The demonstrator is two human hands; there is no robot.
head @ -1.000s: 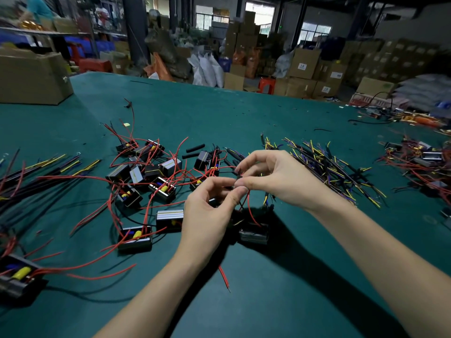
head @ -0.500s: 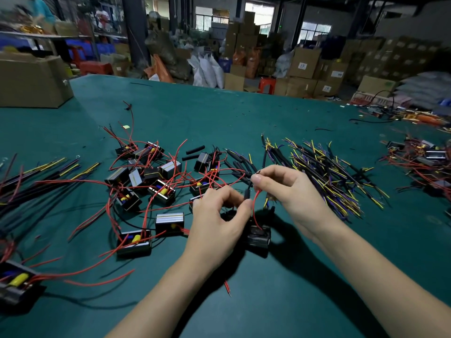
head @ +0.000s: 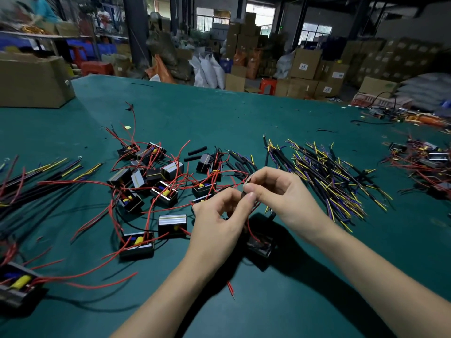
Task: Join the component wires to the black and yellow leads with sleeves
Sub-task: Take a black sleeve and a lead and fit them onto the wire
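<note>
My left hand [head: 219, 223] and my right hand [head: 280, 193] meet above the green table [head: 244, 113], fingertips together. Between them they pinch a short black sleeve [head: 244, 195] with a red wire [head: 250, 229] running out of it. That wire drops to a black component [head: 260, 246] that lies under my hands, partly hidden. Several more black box components with red wires [head: 166, 193] lie left of my hands. A pile of black and yellow leads [head: 324, 176] lies to the right. Loose black sleeves [head: 197, 151] rest behind the components.
Long black, yellow and red leads [head: 36, 174] fan out at the far left. Another heap of wired components [head: 424, 162] sits at the right edge. A cardboard box [head: 31, 79] stands at the back left. Stacked cartons [head: 310, 67] fill the space beyond the table.
Both hands have stayed together over the component while the fingers worked along the red wire. The black sleeve now shows between the fingertips. The view has shifted slightly.
</note>
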